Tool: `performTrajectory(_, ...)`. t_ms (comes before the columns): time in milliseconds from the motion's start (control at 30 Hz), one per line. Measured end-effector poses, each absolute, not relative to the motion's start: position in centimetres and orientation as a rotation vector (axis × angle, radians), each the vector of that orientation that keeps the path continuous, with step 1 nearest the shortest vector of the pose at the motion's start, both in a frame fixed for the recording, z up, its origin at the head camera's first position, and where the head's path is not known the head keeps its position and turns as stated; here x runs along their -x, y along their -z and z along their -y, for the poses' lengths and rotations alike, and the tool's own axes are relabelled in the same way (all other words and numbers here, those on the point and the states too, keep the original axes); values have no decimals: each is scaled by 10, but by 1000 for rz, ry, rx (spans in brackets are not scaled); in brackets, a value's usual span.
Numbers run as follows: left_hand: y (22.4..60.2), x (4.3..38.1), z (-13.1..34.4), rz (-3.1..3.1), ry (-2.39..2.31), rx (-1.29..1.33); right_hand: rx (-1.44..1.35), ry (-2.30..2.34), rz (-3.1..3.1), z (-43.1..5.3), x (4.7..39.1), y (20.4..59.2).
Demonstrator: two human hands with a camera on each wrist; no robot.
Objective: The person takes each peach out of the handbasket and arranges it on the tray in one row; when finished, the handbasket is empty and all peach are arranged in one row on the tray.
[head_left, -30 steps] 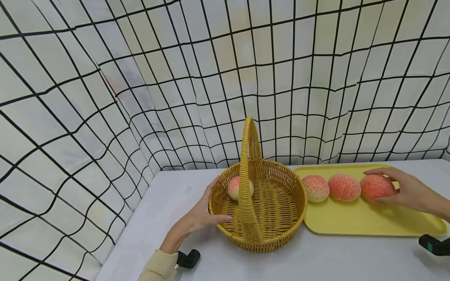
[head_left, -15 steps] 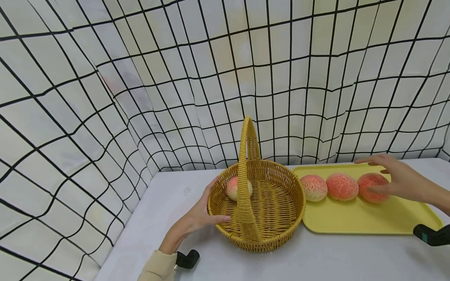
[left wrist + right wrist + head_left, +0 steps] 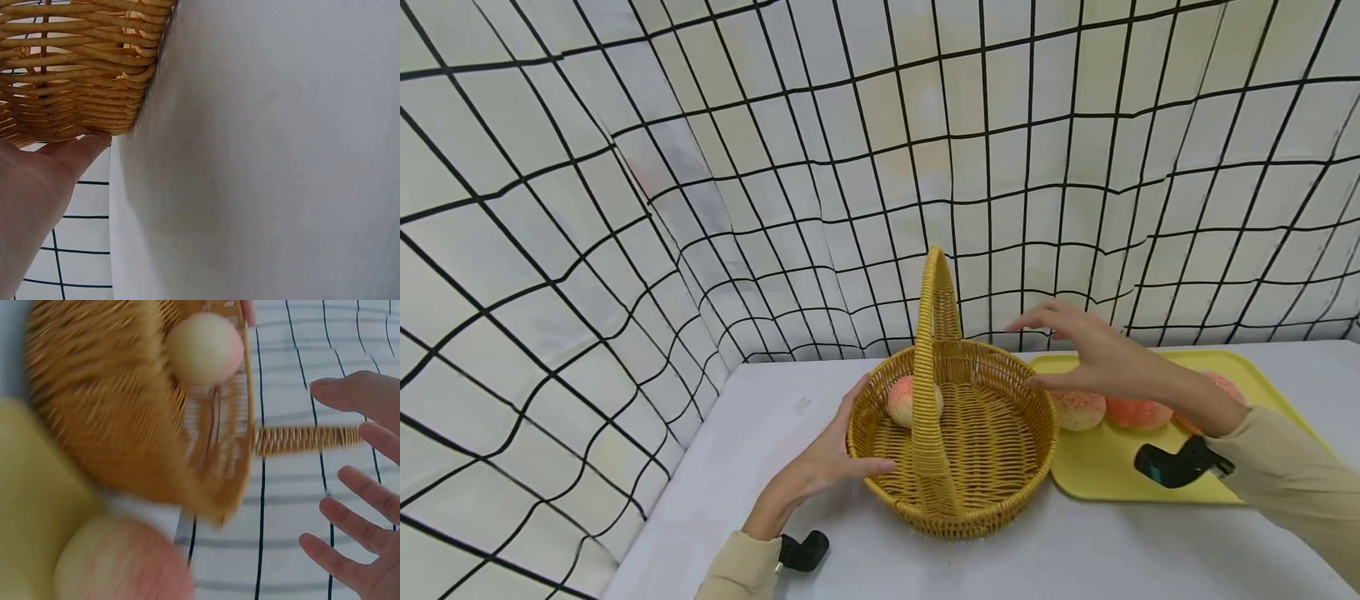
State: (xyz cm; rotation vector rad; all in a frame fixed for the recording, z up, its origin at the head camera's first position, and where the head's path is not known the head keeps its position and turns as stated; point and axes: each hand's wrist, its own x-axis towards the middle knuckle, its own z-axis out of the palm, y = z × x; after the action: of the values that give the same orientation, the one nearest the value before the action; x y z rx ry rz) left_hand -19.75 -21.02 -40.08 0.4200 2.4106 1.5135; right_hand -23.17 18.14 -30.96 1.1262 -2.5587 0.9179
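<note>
A wicker basket with a tall arched handle stands on the table, one pink-and-cream peach inside at its left. My left hand grips the basket's left side, thumb over the rim and fingers along the outer wall. In the left wrist view, fingertips touch the weave. My right hand holds nothing; it hovers above the gap between basket and tray, fingers spread and thumb near the right rim. Beneath that arm lie several peaches in a row, the nearest a pale speckled peach, partly hidden.
A yellow tray bearing the row of peaches lies right beside the basket. White cloth walls with a black grid rise behind and to the left of the white table. Each wrist carries a black camera mount.
My right hand has let go of the rightmost peach and swung left over the tray to the basket's right rim. That peach stays on the tray. My left hand keeps its place.
</note>
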Motion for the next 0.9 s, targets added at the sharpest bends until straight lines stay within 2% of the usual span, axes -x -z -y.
performTrajectory(200,401,199,206,-2396,-1508,-431,-1315,-983,2582,-120,247,305)
performTrajectory(400,400,198,207,-2411,-1486,-427,-1486,-1056,2586,-80,254,311)
performTrajectory(700,398,197,211,-2425,-1470,-430,-1569,-1247,2640,-53,265,332)
performTrajectory(900,398,196,213,-2421,-1481,-442,-1613,-1153,2643,-47,269,346)
